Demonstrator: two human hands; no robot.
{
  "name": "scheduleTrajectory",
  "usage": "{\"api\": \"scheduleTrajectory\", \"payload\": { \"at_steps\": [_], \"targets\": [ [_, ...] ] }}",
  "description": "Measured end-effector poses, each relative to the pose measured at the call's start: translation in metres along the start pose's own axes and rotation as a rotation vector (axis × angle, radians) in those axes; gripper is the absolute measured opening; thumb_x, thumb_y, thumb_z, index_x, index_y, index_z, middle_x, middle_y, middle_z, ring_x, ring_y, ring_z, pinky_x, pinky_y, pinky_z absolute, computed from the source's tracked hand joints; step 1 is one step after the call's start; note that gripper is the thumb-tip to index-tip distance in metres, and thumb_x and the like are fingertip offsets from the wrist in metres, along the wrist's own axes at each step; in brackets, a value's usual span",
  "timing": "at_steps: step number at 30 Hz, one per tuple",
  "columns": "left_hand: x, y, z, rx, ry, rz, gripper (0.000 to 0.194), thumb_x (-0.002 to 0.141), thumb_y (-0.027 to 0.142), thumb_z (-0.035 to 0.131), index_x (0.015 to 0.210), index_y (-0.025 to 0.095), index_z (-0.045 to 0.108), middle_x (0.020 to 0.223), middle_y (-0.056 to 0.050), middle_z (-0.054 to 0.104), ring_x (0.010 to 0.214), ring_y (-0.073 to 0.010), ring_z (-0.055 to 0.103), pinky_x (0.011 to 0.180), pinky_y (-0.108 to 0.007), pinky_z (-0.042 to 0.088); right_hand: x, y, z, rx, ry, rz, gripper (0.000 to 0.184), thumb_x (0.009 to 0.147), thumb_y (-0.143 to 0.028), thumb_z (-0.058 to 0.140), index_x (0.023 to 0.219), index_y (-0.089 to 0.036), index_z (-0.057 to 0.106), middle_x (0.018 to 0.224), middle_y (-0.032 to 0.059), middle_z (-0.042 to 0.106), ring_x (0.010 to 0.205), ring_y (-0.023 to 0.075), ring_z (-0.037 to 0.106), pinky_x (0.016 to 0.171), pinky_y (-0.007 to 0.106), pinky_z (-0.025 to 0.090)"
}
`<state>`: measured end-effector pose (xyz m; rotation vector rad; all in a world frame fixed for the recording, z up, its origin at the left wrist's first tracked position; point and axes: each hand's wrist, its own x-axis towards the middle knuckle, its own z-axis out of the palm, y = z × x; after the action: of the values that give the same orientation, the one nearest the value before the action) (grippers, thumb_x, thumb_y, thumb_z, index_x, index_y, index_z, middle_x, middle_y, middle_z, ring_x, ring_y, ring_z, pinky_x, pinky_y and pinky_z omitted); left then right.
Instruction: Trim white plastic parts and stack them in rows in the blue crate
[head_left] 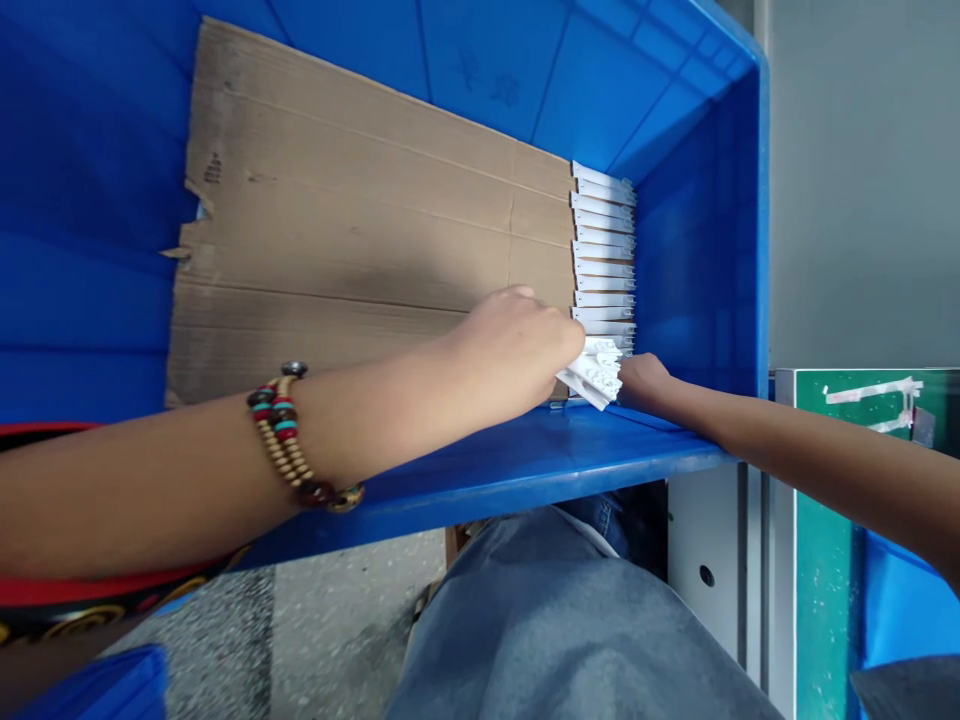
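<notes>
Above the bare left hand (517, 335), a bracelet (283, 440) of at least 2 strands mixes tan, red, turquoise and dark brown beads. A black sleeve (97, 612) carries red edging and gold swirls; grey-blue cloth (570, 620) covers the lap.

The person's left hand (521, 340) grips a bundle of white pieces (592, 372) at the near right of a cardboard sheet (360, 200) in a blue bin (697, 220). The right hand (645, 380), fingertips hidden, is just beside the bundle, near a row of white strips (604, 268) along the sheet's right edge.
</notes>
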<state>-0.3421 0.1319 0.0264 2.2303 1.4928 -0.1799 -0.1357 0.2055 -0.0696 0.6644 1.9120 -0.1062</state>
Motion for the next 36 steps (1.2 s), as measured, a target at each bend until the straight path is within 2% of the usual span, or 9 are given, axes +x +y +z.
{"api": "scheduleTrajectory", "payload": {
  "at_steps": [3, 7, 13, 17, 23, 28, 32, 36],
  "targets": [
    [0.0003, 0.0, -0.001, -0.003, -0.011, 0.006, 0.026, 0.079, 0.006, 0.053, 0.093, 0.015, 0.072, 0.089, -0.011, 0.075, 0.089, -0.0264, 0.069, 0.08, -0.034, 0.047, -0.0001, 0.0005, -0.0023, -0.008, -0.005, 0.015, 0.033, 0.088, -0.02, 0.058, 0.117, -0.013, 0.07, 0.115, 0.0226, 0.07, 0.11, 0.0317, 0.067, 0.083, 0.036, 0.053],
    [0.0001, 0.0004, -0.0015, -0.01, -0.006, -0.001, 0.026, 0.078, 0.006, 0.054, 0.092, 0.016, 0.072, 0.089, -0.009, 0.075, 0.088, -0.0246, 0.069, 0.08, -0.033, 0.047, -0.0014, 0.0003, -0.0036, -0.009, -0.031, 0.011, 0.035, 0.086, -0.025, 0.063, 0.118, -0.014, 0.069, 0.116, 0.0207, 0.071, 0.109, 0.0311, 0.068, 0.084, 0.036, 0.054],
    [-0.0007, 0.0007, -0.001, 0.018, 0.0, 0.018, 0.029, 0.08, 0.005, 0.05, 0.095, 0.016, 0.073, 0.088, -0.009, 0.076, 0.086, -0.0228, 0.069, 0.079, -0.032, 0.047, -0.0036, -0.0023, -0.0025, 0.005, -0.007, 0.012, 0.033, 0.09, -0.015, 0.053, 0.119, -0.012, 0.069, 0.114, 0.0218, 0.071, 0.109, 0.0298, 0.068, 0.084, 0.035, 0.054],
    [-0.0005, 0.0004, -0.0006, 0.046, -0.009, 0.022, 0.026, 0.081, 0.007, 0.051, 0.094, 0.016, 0.072, 0.089, -0.009, 0.076, 0.086, -0.0233, 0.069, 0.077, -0.031, 0.047, -0.0041, -0.0023, -0.0035, 0.01, -0.003, -0.005, 0.036, 0.092, -0.012, 0.047, 0.122, -0.012, 0.068, 0.12, 0.0209, 0.069, 0.11, 0.0287, 0.068, 0.084, 0.035, 0.054],
    [-0.0008, 0.0003, -0.0002, 0.035, -0.002, 0.023, 0.027, 0.079, 0.006, 0.051, 0.093, 0.017, 0.072, 0.09, -0.009, 0.076, 0.085, -0.0217, 0.068, 0.078, -0.031, 0.046, -0.0021, -0.0021, -0.0052, -0.097, -0.025, 0.003, 0.032, 0.085, -0.022, 0.062, 0.114, -0.014, 0.072, 0.112, 0.0214, 0.071, 0.11, 0.0323, 0.067, 0.083, 0.038, 0.053],
    [-0.0018, 0.0012, -0.0027, 0.035, -0.018, 0.023, 0.027, 0.081, 0.005, 0.051, 0.096, 0.015, 0.072, 0.092, -0.01, 0.076, 0.087, -0.0236, 0.069, 0.079, -0.032, 0.046, -0.0001, -0.0031, -0.0037, -0.114, -0.028, -0.014, 0.034, 0.088, -0.018, 0.053, 0.117, -0.017, 0.071, 0.111, 0.0182, 0.073, 0.11, 0.0291, 0.067, 0.08, 0.037, 0.053],
    [-0.0016, 0.0012, -0.0029, 0.013, -0.024, 0.016, 0.027, 0.08, 0.003, 0.052, 0.094, 0.015, 0.072, 0.091, -0.011, 0.076, 0.089, -0.025, 0.069, 0.079, -0.033, 0.046, -0.0006, -0.0043, -0.0057, -0.098, -0.04, -0.026, 0.036, 0.089, -0.011, 0.048, 0.117, -0.014, 0.07, 0.113, 0.0185, 0.072, 0.11, 0.0287, 0.067, 0.08, 0.036, 0.054],
    [-0.0009, 0.0007, -0.0015, 0.0, -0.015, 0.019, 0.028, 0.079, 0.003, 0.052, 0.093, 0.015, 0.073, 0.09, -0.011, 0.076, 0.087, -0.0248, 0.069, 0.078, -0.033, 0.046, -0.0012, -0.0056, -0.0072, -0.067, -0.02, -0.122, 0.036, 0.093, -0.007, 0.042, 0.113, -0.011, 0.072, 0.115, 0.021, 0.071, 0.109, 0.0302, 0.068, 0.081, 0.037, 0.055]
  ]
}}
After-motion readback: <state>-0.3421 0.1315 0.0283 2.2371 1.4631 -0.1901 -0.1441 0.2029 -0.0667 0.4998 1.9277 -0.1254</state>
